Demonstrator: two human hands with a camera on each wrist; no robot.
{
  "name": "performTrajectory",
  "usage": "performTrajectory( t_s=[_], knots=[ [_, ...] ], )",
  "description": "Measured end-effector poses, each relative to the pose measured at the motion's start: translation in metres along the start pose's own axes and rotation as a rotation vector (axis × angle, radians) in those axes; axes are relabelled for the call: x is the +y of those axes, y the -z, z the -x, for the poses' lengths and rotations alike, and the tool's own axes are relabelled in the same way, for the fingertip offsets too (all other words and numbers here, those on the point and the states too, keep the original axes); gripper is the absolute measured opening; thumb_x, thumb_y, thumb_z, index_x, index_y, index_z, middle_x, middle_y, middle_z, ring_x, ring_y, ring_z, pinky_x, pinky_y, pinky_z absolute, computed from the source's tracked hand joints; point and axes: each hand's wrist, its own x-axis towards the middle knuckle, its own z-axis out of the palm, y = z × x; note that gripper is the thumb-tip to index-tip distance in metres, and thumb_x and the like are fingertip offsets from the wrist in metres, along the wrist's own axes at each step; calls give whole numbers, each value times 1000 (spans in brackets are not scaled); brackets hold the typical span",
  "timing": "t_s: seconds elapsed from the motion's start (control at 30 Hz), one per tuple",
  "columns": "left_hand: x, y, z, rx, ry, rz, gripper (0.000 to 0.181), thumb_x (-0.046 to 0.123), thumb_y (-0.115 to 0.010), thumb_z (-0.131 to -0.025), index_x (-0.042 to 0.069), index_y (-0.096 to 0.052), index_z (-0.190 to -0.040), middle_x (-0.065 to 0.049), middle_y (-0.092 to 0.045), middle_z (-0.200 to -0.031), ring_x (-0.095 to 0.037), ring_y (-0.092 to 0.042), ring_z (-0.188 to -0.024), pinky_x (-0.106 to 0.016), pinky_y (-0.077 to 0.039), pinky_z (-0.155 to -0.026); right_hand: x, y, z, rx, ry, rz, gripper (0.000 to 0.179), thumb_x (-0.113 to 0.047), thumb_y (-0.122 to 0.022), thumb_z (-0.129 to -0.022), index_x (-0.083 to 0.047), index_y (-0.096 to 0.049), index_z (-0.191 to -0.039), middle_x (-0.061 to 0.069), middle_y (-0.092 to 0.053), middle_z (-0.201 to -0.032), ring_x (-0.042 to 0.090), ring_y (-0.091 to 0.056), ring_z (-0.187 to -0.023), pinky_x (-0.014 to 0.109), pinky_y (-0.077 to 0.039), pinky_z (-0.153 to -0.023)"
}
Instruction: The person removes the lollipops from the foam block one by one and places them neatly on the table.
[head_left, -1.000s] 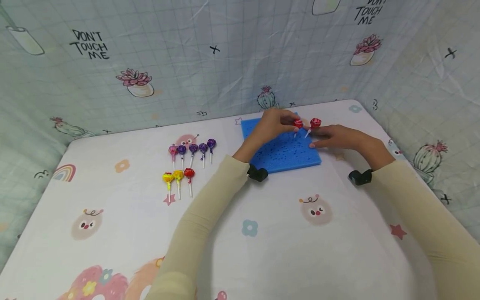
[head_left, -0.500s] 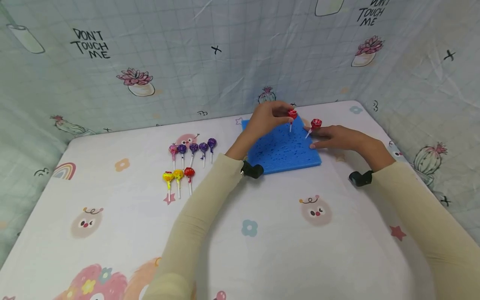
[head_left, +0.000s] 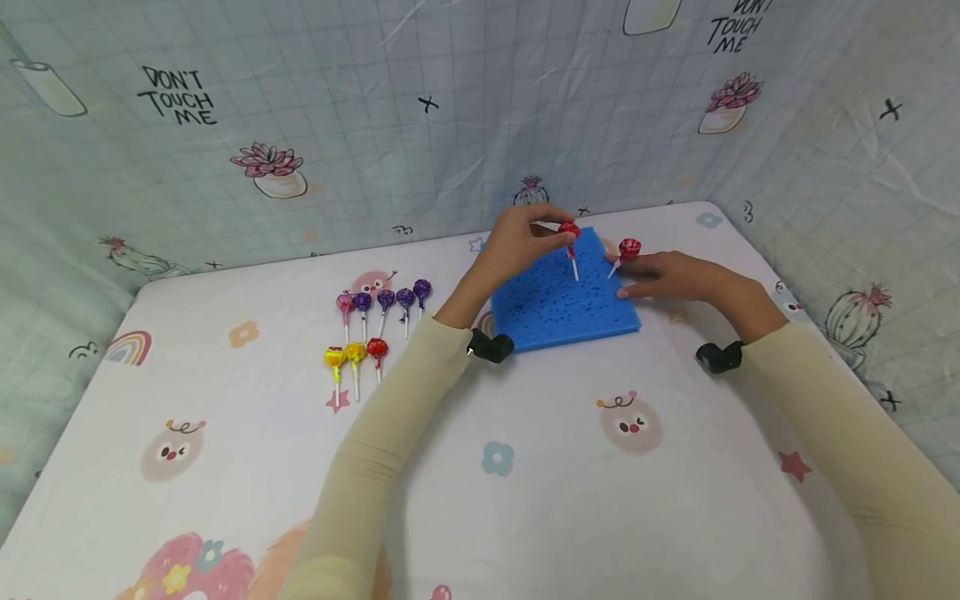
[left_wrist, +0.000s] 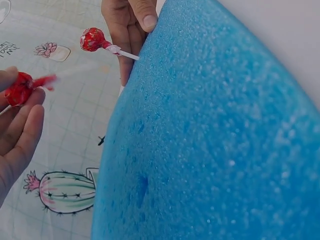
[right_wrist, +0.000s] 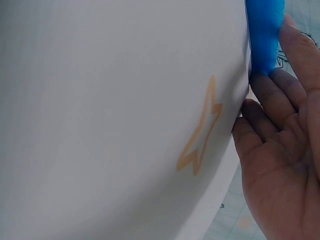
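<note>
My left hand (head_left: 519, 243) pinches a red-wrapped lollipop (head_left: 569, 229) by its candy head, with the white stick pointing down over the blue foam board (head_left: 547, 321). In the left wrist view the held lollipop (left_wrist: 19, 90) appears apart from the foam's surface. Another red lollipop (head_left: 629, 248) stands tilted near the foam's right edge, its white stick meeting the foam. Beside it, my right hand (head_left: 678, 275) touches that edge with fairly straight fingers; in the right wrist view its thumb (right_wrist: 299, 50) rests against the foam. Many small holes dot the board.
To the left lie a pink lollipop (head_left: 345, 302) and several purple lollipops (head_left: 386, 299) in a row. Below them are two yellow lollipops (head_left: 355, 352) and a red lollipop (head_left: 377, 348). A patterned cloth (head_left: 360, 125) hangs behind the white table (head_left: 555, 517).
My left hand has moved left with the red lollipop, away from the other red one. More of the held lollipop's stick shows now. The right hand stays at the foam's edge.
</note>
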Motion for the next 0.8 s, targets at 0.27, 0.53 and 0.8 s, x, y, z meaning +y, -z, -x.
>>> performTrajectory(
  t_s=[0.27, 0.53, 0.8],
  knots=[
    [3, 2, 6, 0, -33, 23, 29, 20, -73, -96, 10, -72, -123, -3, -74, -114, -12, -72, -102, -23, -57, -89, 0, 0, 2, 7, 5, -1, 82, -51, -66, -96, -4, -36, -157, 26, -37, -158, 51, -29, -146, 70, -31, -112],
    [2, 4, 10, -4, -77, 64, 25, 19, -71, -97, 9, -74, -120, -4, -75, -111, -14, -73, -100, -25, -57, -91, 0, -2, 0, 10, 1, -2, 82, -52, -65, -96, -3, -38, -156, 26, -38, -157, 50, -29, -146, 69, -30, -113],
    [-3, 5, 12, -2, -99, 126, 25, 20, -66, -100, 6, -73, -120, -8, -75, -110, -19, -74, -98, -27, -59, -88, 0, -3, -1, 18, -2, 3, 85, -56, -64, -95, -3, -38, -156, 26, -38, -157, 50, -29, -146, 69, -31, -112]
  ],
)
